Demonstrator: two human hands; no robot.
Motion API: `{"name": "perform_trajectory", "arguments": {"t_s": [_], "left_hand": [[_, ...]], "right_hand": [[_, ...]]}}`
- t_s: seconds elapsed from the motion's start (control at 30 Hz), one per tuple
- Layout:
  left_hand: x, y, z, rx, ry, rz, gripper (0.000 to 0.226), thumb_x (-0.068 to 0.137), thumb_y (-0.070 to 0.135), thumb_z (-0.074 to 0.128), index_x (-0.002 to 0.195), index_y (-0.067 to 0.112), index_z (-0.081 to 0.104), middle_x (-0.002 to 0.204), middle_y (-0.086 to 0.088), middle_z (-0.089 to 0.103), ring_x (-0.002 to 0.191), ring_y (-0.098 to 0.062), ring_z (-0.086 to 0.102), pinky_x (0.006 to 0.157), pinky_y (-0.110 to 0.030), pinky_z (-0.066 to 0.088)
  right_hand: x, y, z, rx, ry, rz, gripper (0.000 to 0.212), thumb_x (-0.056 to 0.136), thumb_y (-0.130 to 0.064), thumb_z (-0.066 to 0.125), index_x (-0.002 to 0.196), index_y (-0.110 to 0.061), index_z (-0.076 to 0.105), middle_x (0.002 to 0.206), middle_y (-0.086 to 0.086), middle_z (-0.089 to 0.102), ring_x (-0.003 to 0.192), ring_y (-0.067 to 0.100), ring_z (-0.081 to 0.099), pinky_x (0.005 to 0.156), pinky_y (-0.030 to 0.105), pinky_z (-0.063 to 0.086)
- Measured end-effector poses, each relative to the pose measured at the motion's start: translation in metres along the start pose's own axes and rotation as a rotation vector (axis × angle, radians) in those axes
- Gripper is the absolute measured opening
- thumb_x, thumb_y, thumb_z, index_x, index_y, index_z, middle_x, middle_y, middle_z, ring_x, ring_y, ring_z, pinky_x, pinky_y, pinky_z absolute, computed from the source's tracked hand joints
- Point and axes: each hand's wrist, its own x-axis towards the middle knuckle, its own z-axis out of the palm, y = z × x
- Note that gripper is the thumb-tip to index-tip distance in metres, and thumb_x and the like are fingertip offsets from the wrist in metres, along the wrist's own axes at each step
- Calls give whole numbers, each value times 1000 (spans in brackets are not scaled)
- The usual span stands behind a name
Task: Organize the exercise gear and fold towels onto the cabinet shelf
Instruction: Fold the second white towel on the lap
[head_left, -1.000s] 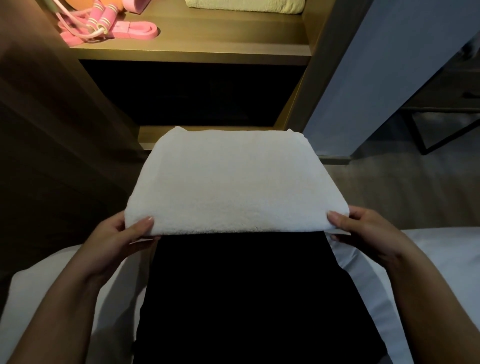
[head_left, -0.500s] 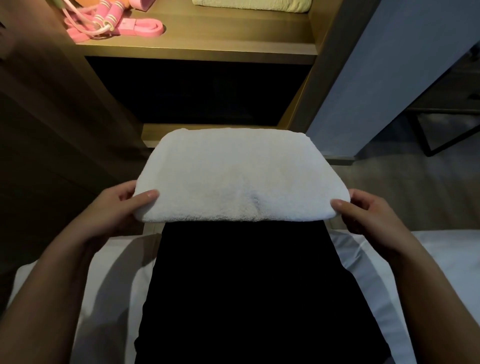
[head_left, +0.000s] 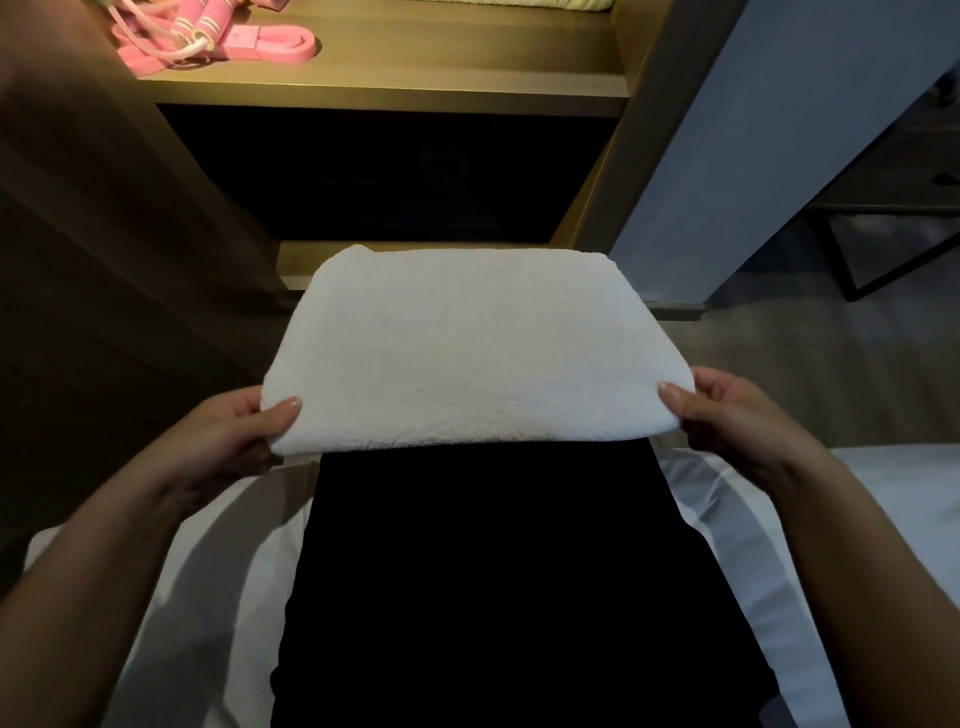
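Barely anything moved since half a second ago: left hand (head_left: 228, 441) dipped a bit, right hand (head_left: 727, 415) rose a touch. One folded white towel (head_left: 467, 348), two hands, each pinching a near corner, thumb on top and fingers hidden underneath. It's held flat in the air in front of the cabinet, below the lit shelf (head_left: 415, 78). Thick, fluffy, neat rounded fold. Up there, a pink gear tangle (head_left: 208, 41) (can't count the pieces) and one pale towel (head_left: 519, 4), both cut off.
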Motion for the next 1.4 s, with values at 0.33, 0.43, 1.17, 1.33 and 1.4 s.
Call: {"name": "perform_trajectory", "arguments": {"t_s": [0.33,0.43,1.17,1.33,1.4], "left_hand": [[-9,-11,4,184,236,-7,31,80,44,67,81,13,70,92,-12,61,85,-26,53,76,-38,40],[-15,-17,5,190,213,-67,22,82,37,67,83,15,70,98,-9,67,89,-25,62,70,-35,48],[-6,-29,30,371,387,-76,46,89,61,51,111,20,56,90,3,54,80,-20,52,63,-34,41],[6,-13,44,382,453,-37,52,91,67,40,106,18,51,97,-6,58,78,-17,50,70,-36,41],[-2,-22,46,445,521,74,47,96,58,40,108,16,57,92,0,59,77,-11,51,68,-34,40]], "right_hand": [[-13,5,-13,-157,-108,187,40,74,-51,66,97,-20,76,95,6,71,85,21,62,78,29,49],[-22,7,-15,-216,-157,291,50,78,-49,60,115,-17,67,117,8,69,109,26,64,90,33,47],[-18,-4,34,-486,180,205,69,88,-69,41,128,-13,54,115,6,58,101,25,57,84,42,47],[-1,-13,53,-520,304,67,62,95,-62,36,120,-9,57,110,8,59,96,24,55,80,37,41],[-5,0,53,-527,327,78,57,96,-57,39,115,-7,59,105,8,64,92,23,58,78,36,42]]}}
